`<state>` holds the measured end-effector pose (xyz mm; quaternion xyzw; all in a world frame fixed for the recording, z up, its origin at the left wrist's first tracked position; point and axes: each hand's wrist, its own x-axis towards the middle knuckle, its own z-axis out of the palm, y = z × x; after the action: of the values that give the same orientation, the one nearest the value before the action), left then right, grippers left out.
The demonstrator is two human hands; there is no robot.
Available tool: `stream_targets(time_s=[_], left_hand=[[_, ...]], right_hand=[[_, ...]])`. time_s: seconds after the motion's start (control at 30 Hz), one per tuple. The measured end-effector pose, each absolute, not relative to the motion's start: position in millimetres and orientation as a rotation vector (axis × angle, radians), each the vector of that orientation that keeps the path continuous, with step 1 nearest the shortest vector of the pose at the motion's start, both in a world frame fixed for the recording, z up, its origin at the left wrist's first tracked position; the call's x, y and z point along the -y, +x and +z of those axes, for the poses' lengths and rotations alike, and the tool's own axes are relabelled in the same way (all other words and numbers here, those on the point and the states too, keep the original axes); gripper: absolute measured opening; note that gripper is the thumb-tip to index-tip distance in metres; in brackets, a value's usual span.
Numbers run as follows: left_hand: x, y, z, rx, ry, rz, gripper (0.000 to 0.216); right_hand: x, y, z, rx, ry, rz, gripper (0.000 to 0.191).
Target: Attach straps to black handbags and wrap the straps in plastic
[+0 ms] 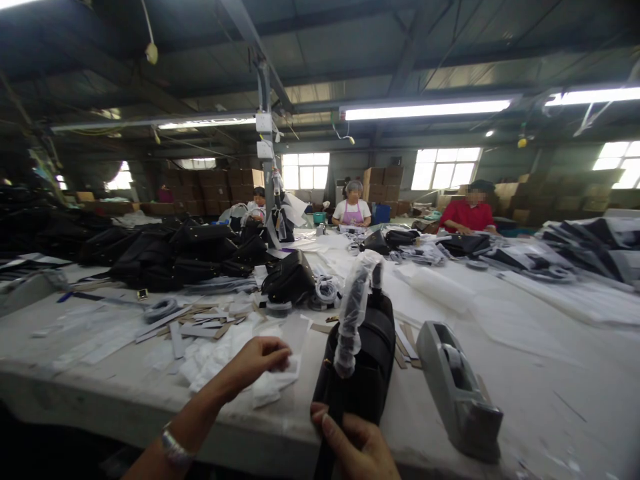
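A black handbag (363,373) stands on the white worktable (540,373) right in front of me, its handle wrapped in clear plastic film (353,310). My right hand (357,443) grips the near bottom end of the bag, fingers curled on it. My left hand (257,360) reaches out to the left of the bag and pinches a piece of white wrapping paper (275,383) from a heap of white scraps. A metal bracelet sits on that wrist.
A grey tape dispenser (457,390) stands just right of the bag. Cardboard strips and paper litter the table's left. Piles of black bags (185,257) lie further back. Three seated people work at the far end, with stacked cartons behind them.
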<state>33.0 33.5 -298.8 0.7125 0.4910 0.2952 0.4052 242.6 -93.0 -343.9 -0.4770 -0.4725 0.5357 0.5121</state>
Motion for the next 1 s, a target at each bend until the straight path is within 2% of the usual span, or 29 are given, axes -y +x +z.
stream_targets(time_s=[0.2,0.47,0.6,0.77,0.9,1.0], left_hand=[[27,42,-313,-1.080,1.637,0.845,0.028],[3,53,-324,-1.075,1.314,1.096,0.039],[-16,58,-316,-1.024,1.224,1.203,0.039],[-30,52,-314,-1.004,1.164,1.254,0.037],[-33,41,-313,-1.012,1.141,1.277,0.036],[-35,33,-313,-1.021,1.126,1.295,0.039]], right_hand=[[95,231,-336,1.117,-1.101,1.326,0.048],[100,226,-336,1.144,-1.144,1.282,0.047],[100,217,-348,1.093,-1.098,1.348,0.058],[83,189,-371,0.982,-0.976,1.385,0.097],[62,167,-377,0.948,-0.992,1.317,0.097],[45,156,-380,0.831,-0.948,1.403,0.098]])
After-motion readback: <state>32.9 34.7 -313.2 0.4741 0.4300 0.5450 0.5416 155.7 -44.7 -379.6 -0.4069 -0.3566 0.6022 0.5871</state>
